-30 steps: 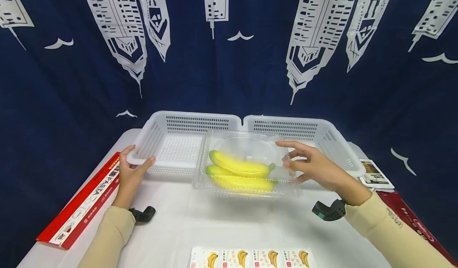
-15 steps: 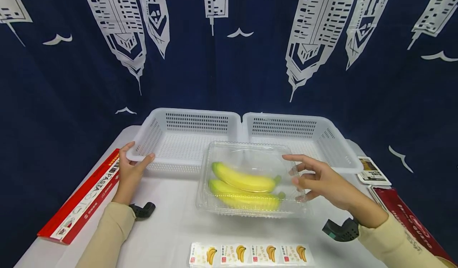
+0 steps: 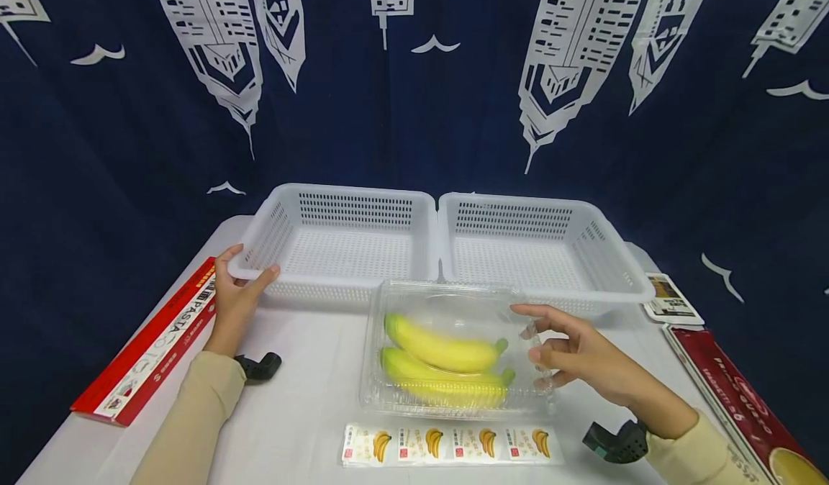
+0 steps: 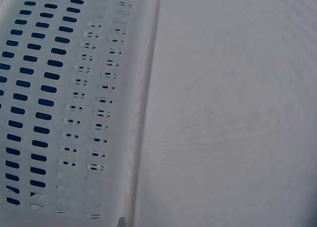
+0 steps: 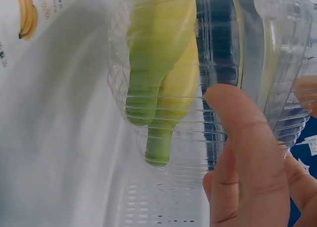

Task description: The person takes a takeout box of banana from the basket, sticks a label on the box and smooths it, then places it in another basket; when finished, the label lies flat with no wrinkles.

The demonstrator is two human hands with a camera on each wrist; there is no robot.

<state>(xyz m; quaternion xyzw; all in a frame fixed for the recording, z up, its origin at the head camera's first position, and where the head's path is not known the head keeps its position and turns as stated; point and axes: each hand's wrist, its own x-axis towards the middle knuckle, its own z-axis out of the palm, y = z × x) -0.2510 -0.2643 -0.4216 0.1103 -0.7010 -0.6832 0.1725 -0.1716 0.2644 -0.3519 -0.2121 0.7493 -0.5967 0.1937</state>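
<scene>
My right hand (image 3: 583, 359) grips the right end of a clear plastic clamshell box (image 3: 447, 298), its fingers and thumb around that side. Inside lie two yellow bananas (image 3: 443, 345) with greenish ends, one behind the other. The right wrist view has the thumb (image 5: 247, 138) against the box's ribbed wall, close to the banana ends (image 5: 158, 143). At the front left corner of the left white basket (image 3: 324, 282), my left hand (image 3: 236, 301) holds the rim, thumb on the near side. Only the basket's slotted wall (image 4: 74, 108) and white cloth show in the left wrist view.
A second white basket (image 3: 550, 293) adjoins the first on the right. Before the clamshell box lies a strip of banana labels (image 3: 453, 447). A red pasta box (image 3: 155, 348) lies left; a dark red box (image 3: 738, 391) and a printed card (image 3: 673, 301) lie right.
My right hand has drawn the clamshell box with the bananas back from over the baskets, toward me and lower. The left hand keeps its place on the basket corner. The head view has tilted slightly down.
</scene>
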